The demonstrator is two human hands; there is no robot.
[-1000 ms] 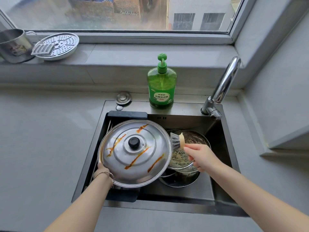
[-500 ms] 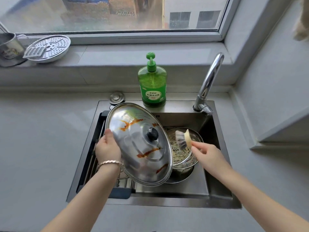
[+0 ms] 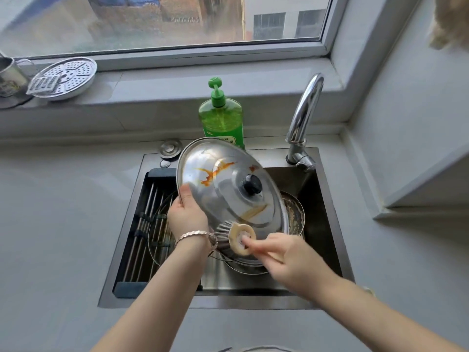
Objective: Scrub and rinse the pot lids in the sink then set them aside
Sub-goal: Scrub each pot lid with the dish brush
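A large round stainless-steel pot lid (image 3: 223, 194) with a black knob and orange sauce streaks is held tilted above the steel sink (image 3: 319, 219), its top side turned to the camera. Its left rim is gripped by the left hand (image 3: 186, 214), thumb on top, and a silver bracelet (image 3: 195, 236) is worn on that wrist. A dish brush (image 3: 238, 238) with a cream round head and dark bristles is held in the right hand (image 3: 286, 257), which is blurred. The bristles are touching the lower edge of the lid. Behind the lid a green soap bottle (image 3: 220, 123) is standing, near a chrome tap (image 3: 304, 110).
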